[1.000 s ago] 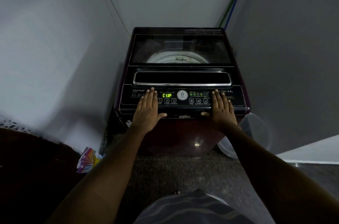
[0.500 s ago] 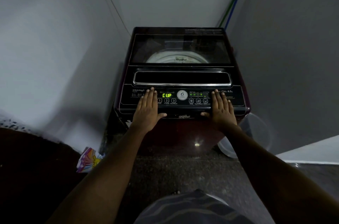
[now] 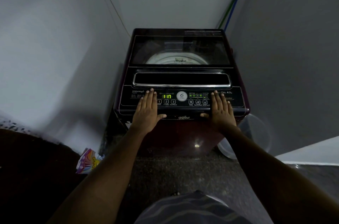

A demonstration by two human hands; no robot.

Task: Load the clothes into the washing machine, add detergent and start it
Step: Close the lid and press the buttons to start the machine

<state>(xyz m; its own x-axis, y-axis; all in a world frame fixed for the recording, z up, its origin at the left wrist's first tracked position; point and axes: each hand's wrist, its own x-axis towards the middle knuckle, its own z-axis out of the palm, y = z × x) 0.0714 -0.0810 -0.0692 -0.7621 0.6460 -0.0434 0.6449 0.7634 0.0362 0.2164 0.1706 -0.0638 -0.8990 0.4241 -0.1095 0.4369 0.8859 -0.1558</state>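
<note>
Your left hand [image 3: 147,111] and right hand [image 3: 221,110] lie flat, palms down, on the front control panel [image 3: 236,100] of the washing machine [image 3: 180,80], fingers extended and close together, each grip spread and pinching nothing. The green display [image 3: 167,96] between them reads 117. The glass lid [image 3: 179,50] is down. A colourful detergent packet [image 3: 88,162] lies on the floor at the machine's left.
</note>
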